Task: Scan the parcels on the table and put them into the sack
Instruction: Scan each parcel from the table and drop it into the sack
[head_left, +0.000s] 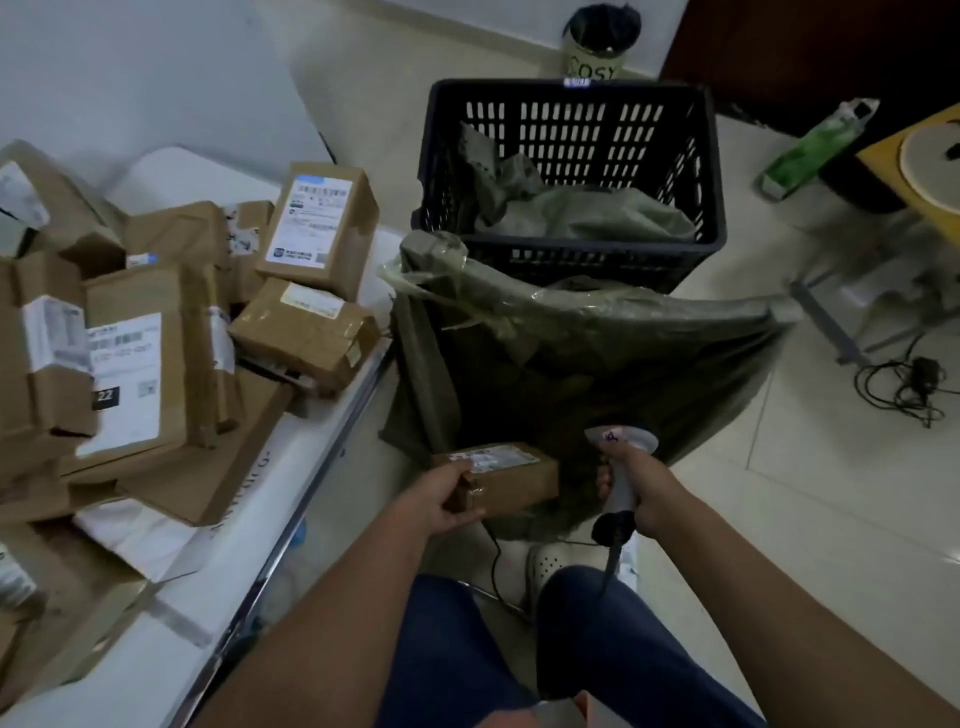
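Note:
My left hand (448, 498) grips a small brown cardboard parcel (511, 475) with a white label on top, held at the near edge of the open green sack (571, 358). My right hand (636, 486) holds a grey barcode scanner (621, 467) by its handle, just right of the parcel, its head above my fist. Several more brown parcels (156, 338) with white labels are piled on the white table (291, 467) at the left. The sack's inside is dark; I cannot see what lies in it.
A black plastic crate (571, 171) with crumpled green sacks stands behind the sack. A bin (597, 47) sits at the back wall. A green bottle (815, 145), a yellow stool (924, 171) and loose cables (904, 384) are on the tiled floor at the right. My knees are below.

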